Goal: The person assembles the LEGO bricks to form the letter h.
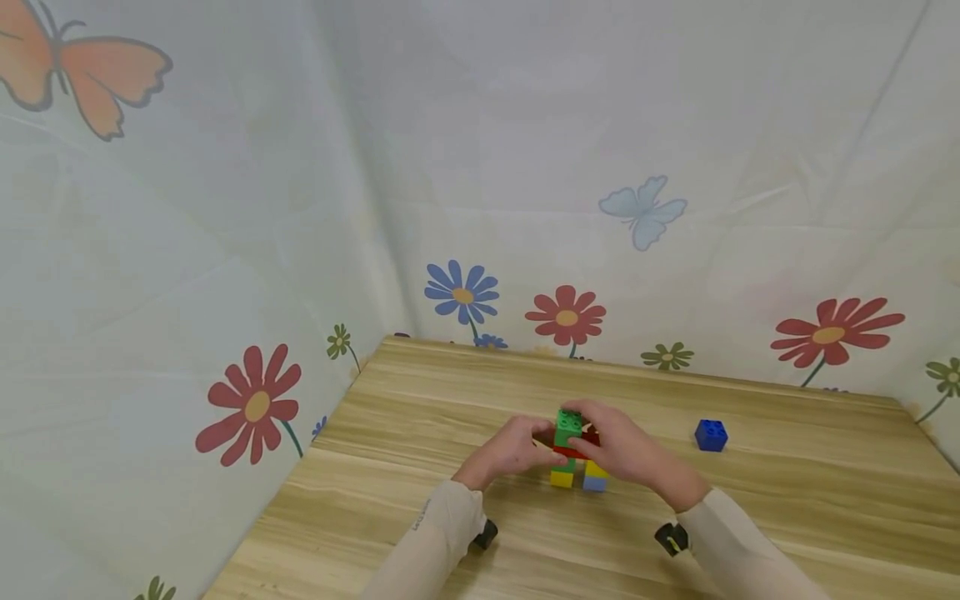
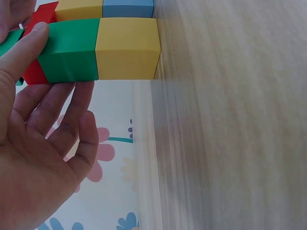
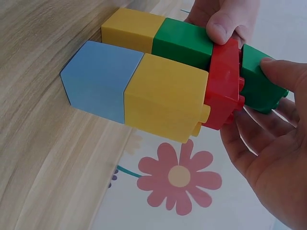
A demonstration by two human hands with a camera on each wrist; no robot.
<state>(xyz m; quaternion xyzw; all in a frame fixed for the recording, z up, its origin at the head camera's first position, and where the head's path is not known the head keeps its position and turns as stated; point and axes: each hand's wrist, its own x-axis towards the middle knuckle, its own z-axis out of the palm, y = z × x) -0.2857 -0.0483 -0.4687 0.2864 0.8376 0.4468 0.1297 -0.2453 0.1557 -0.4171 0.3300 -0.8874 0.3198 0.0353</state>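
Note:
Two short towers of toy building bricks stand on the table: a light blue brick (image 3: pixel 100 74) under a yellow brick (image 3: pixel 165 93), and a second yellow brick (image 2: pixel 128 48) under a green brick (image 2: pixel 72 48). A long red brick (image 3: pixel 223 81) lies across their tops; yellow studs show beside it. My left hand (image 1: pixel 513 450) holds the red brick and lower green brick, thumb on one side and fingers on the other. Over the red brick, my right hand (image 1: pixel 618 442) pinches another green brick (image 3: pixel 259 79). A narrow gap shows between that brick and the red one.
A dark blue brick (image 1: pixel 711 435) sits apart on the wooden table (image 1: pixel 810 475), to the right of my right hand. A pale curtain with flowers and butterflies (image 1: pixel 510 167) hangs behind the table and along its left side.

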